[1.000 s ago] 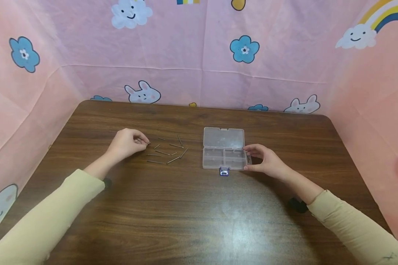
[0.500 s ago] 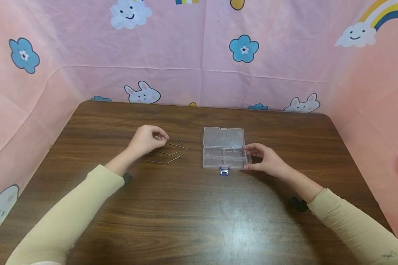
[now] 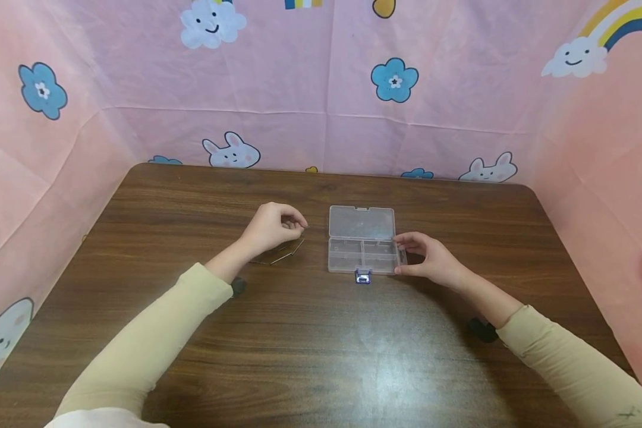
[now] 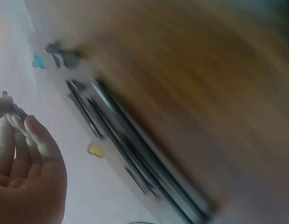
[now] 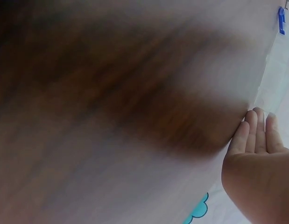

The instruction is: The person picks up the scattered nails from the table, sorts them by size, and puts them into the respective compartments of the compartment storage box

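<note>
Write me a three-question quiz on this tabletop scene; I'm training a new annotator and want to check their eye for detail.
1. True or false: the lid of the clear plastic compartment box is open.
2. Which hand steadies the box's edge? A) left hand B) right hand C) neither
3. Fill in: the thin metal pins lie on the dark wooden table to the ____ of the box, seen from the head camera.

Key
1. True; the lid lies flat behind the tray.
2. B; the right hand holds its right edge, while the left hand pinches a pin beside the box.
3. left.
</note>
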Motion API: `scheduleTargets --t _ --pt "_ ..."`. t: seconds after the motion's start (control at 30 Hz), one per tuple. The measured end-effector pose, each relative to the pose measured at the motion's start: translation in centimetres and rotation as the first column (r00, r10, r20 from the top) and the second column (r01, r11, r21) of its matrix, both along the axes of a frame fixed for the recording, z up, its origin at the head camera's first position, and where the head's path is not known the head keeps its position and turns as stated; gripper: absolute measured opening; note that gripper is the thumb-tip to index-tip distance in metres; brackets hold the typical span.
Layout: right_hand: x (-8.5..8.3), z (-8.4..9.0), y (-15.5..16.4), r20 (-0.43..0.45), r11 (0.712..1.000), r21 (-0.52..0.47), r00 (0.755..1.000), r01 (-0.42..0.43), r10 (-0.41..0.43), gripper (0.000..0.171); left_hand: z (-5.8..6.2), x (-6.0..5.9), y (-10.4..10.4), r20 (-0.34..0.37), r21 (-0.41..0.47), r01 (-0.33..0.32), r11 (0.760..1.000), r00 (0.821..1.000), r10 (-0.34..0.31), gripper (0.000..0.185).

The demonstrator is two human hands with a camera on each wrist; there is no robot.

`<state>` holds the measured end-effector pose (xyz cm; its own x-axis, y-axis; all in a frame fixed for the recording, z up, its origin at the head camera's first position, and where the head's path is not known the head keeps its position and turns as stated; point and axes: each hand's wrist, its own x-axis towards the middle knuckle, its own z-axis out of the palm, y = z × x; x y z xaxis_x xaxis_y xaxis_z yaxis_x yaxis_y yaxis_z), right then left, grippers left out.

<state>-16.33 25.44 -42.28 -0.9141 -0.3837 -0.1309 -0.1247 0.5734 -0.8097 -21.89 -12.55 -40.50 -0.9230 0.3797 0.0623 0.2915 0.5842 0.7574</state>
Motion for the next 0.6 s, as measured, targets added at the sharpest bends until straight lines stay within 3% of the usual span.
scheduleTargets --t 0.37,0.6 --pt "0.0 -0.2 0.0 -0.003 1.0 0.004 1.0 0.006 -0.006 0.061 -0.2 -0.1 3.6 -0.028 0.007 0.114 0.993 0.993 -0.114 0.011" --pt "0.1 -0.1 -0.1 0.002 1.0 0.006 1.0 0.009 -0.009 0.061 -0.3 0.1 5.5 -0.052 0.005 0.196 0.981 0.979 -0.196 0.013"
